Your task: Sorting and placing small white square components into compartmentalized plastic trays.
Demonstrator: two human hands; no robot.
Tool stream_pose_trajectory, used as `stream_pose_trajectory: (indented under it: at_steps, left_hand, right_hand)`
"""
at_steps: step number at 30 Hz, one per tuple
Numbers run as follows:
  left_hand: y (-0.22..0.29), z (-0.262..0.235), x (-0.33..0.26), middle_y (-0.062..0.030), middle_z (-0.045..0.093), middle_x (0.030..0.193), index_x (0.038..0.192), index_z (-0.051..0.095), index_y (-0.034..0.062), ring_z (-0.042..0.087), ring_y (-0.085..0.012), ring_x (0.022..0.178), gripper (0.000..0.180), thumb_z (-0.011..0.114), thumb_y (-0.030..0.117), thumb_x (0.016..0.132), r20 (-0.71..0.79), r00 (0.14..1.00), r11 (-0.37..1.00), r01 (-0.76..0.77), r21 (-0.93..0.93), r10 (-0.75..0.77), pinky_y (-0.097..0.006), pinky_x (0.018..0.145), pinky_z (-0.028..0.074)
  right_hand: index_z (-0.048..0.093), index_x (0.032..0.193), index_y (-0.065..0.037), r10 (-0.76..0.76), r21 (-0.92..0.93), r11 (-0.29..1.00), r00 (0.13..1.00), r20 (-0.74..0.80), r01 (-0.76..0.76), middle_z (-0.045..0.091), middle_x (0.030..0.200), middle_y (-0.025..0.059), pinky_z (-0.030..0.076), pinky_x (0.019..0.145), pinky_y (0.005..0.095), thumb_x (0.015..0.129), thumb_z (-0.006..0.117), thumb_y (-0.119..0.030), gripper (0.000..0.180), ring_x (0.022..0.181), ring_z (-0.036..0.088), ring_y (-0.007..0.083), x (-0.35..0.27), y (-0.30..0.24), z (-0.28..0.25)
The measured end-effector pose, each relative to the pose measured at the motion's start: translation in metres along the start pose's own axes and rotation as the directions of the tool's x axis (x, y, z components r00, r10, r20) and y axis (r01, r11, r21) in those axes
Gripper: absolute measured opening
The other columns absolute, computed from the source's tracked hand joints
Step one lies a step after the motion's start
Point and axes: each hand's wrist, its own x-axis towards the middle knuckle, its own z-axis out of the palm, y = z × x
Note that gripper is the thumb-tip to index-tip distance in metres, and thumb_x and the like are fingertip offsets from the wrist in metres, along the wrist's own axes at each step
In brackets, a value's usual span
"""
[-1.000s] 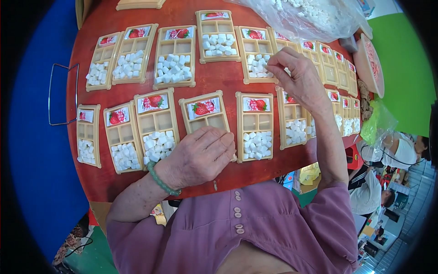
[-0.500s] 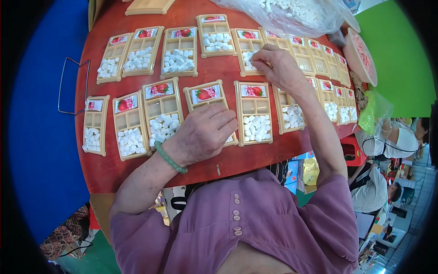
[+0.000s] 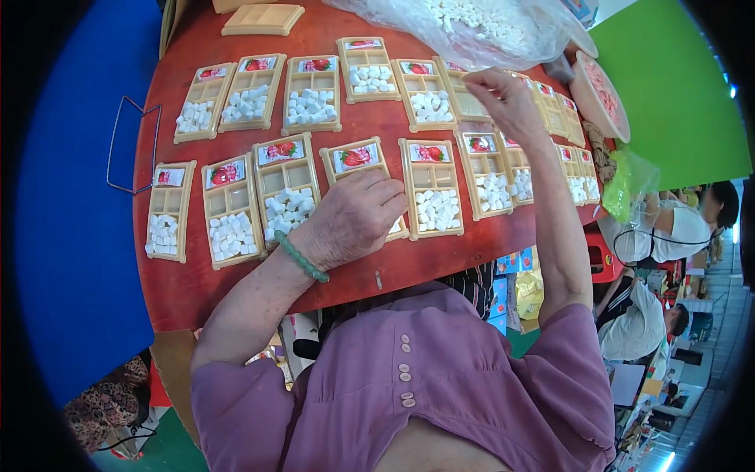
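My left hand (image 3: 358,216), with a green bead bracelet (image 3: 295,256) at the wrist, rests curled over a beige divided tray (image 3: 351,146) in the near row. Its fingers hide most of that tray; whatever they hold is out of sight. Over the far row is my right hand (image 3: 511,106), fingertips drawn together above a tray (image 3: 472,106) whose large compartment shows no white pieces. I cannot make out anything in that pinch. Just left of it stands a tray with small white marshmallow-like cubes (image 3: 431,106) and a strawberry-printed packet (image 3: 416,68).
Two rows of similar trays cover the red table (image 3: 346,293). At the back lie a clear plastic bag (image 3: 385,22) of white pieces and a beige tray piece (image 3: 262,20). A bowl of pink pieces (image 3: 604,94) is at far right, a wire handle (image 3: 118,149) at left.
My right hand has lifted off the tray of white cubes and shifted right over the neighbouring tray. My left hand stays over the same near tray. The view has shifted slightly.
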Motion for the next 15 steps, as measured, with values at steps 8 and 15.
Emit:
stream_pose_trajectory:
  at_steps: [8, 15]
  left_hand:
    - [0.003, -0.007, 0.000, -0.0120, 0.068, 0.096, 0.089, 0.066, 0.0020, 0.067, -0.0301, 0.091, 0.017, 0.069, 0.001, 0.073, 0.045, 0.999, 1.000, 0.022, -0.012, -0.021, -0.041, 0.079, 0.055]
    - [0.004, -0.005, 0.001, -0.0104, 0.068, 0.099, 0.092, 0.067, 0.0034, 0.068, -0.0277, 0.091, 0.022, 0.073, 0.001, 0.070, 0.059, 0.998, 1.000, 0.028, 0.000, -0.028, -0.039, 0.079, 0.056]
  right_hand:
    - [0.071, 0.105, 0.002, 0.103, 0.099, 0.992, 0.964, -0.243, -0.081, 0.066, 0.085, -0.0025, 0.044, 0.071, 0.0216, 0.095, 0.067, -0.018, 0.023, 0.078, 0.054, 0.0043, 0.045, 0.066, -0.047]
    - [0.070, 0.110, 0.003, 0.126, -0.015, 0.991, 0.981, -0.150, -0.130, 0.073, 0.096, 0.0115, 0.052, 0.078, 0.0288, 0.092, 0.067, -0.017, 0.027, 0.085, 0.067, 0.0167, 0.107, 0.106, -0.043]
